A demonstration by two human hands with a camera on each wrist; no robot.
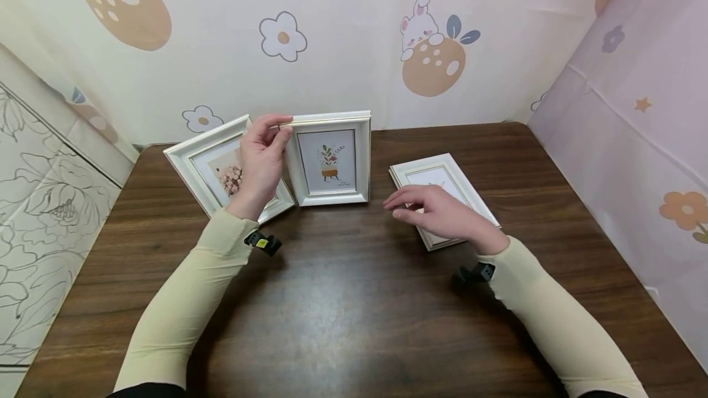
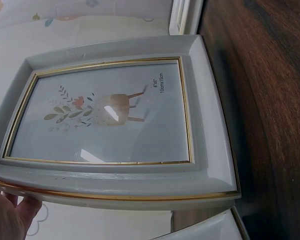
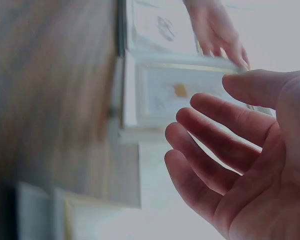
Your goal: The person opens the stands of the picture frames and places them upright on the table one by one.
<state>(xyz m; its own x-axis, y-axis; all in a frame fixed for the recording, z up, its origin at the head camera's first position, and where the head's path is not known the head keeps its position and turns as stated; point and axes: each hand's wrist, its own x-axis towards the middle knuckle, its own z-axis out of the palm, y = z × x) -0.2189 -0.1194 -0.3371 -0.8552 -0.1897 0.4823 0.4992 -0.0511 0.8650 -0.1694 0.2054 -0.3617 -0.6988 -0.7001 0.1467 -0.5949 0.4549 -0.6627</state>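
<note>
A white picture frame (image 1: 332,198) with a potted-plant print stands upright near the back of the table. At its upper left corner, my left hand (image 1: 264,158) pinches the edge between thumb and fingers; the left wrist view shows that picture frame (image 2: 115,177) close up, with gold inner trim. Behind my left wrist leans a larger white frame (image 1: 193,167) with a pink flower picture, partly hidden. My right hand (image 1: 434,210) hovers over a third white frame (image 1: 470,195) lying flat, its fingers loosely bent and holding nothing in the right wrist view.
The dark wooden table (image 1: 332,312) runs back to a wall covered with a printed cloth (image 1: 354,35) of rabbits and flowers. Another cloth-covered wall (image 1: 636,109) borders the right side, and a line-drawn floral panel (image 1: 50,214) stands at the left.
</note>
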